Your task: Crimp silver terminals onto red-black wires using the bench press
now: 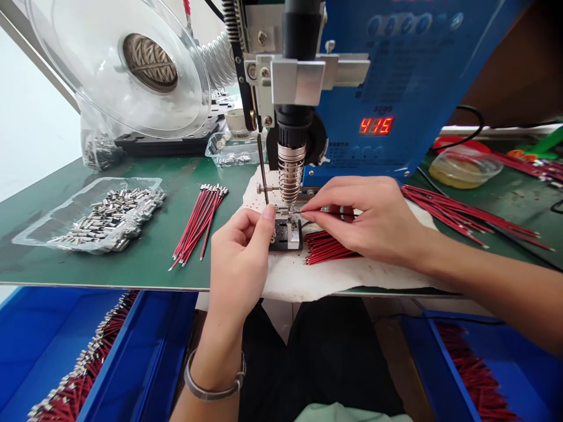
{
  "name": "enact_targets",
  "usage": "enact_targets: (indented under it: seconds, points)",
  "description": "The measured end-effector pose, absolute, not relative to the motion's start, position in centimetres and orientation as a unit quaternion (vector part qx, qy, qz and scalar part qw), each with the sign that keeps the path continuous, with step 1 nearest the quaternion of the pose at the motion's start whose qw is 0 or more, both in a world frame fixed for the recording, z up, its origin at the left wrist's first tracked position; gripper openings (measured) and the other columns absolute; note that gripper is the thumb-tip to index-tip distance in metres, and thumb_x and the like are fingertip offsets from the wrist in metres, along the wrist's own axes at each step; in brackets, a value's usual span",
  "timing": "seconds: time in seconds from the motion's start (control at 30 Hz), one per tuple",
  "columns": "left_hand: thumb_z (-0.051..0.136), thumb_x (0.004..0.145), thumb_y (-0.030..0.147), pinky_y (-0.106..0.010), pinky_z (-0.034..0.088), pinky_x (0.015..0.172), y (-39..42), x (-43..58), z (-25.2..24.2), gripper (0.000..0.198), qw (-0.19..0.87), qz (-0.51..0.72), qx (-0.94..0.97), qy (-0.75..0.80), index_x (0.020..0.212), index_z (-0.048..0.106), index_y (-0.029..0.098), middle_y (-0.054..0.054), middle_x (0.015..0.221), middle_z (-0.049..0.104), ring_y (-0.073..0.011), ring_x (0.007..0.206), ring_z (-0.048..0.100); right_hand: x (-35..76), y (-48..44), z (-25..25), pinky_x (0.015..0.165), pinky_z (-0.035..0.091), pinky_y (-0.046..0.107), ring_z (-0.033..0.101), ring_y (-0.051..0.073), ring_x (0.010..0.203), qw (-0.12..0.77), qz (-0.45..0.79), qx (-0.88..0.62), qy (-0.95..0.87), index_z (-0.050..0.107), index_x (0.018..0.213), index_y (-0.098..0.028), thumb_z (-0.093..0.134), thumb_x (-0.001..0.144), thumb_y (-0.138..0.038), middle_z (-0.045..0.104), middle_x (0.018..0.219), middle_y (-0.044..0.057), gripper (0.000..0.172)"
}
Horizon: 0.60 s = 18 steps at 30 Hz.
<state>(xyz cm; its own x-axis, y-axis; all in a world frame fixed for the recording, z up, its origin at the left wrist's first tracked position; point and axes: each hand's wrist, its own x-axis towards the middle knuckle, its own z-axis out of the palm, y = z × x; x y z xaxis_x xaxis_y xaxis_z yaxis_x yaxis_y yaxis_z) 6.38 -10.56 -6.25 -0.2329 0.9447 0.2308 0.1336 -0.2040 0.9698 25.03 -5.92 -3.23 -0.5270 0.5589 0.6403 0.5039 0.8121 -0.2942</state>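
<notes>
Red wire (326, 211): pinched in right hand (372, 220), three o'clock of black fixture (281, 240)
Left hand (241, 255): fixture's nine o'clock, fingers curled; cannot tell what's gripped

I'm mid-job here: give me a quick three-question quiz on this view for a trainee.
1. Which three digits glow on the red display?
2. True or false: in the picture, the heap of metal parts lies left of the bundle of red wires beside it.
3. Fill the gap: the ____ hand pinches a wire near the machine's coil-wrapped tip.

Key: 1. 415; 2. true; 3. right.
</notes>
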Motion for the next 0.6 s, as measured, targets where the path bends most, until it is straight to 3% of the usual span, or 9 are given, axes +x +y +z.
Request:
enact_targets:
  seconds: [0.6]
  points:
    - [0.063, 0.093, 0.038, -0.026, 0.021, 0.046, -10.61, 6.50, -6.14, 0.041, 0.340, 0.581, 0.515, 0.530, 0.062, 0.048, 0.017, 0.004, 0.055, 0.035, -0.0077, 0.050, 0.025, 24.93, -5.99, -3.15, 0.064, 0.050, 0.026, 0.067, 0.013, 0.071, 0.394, 0.038, -0.305, -0.866, 0.076, 0.087, -0.018, 0.066, 0.089, -0.014, 0.076, 0.082, 0.002, 0.011]
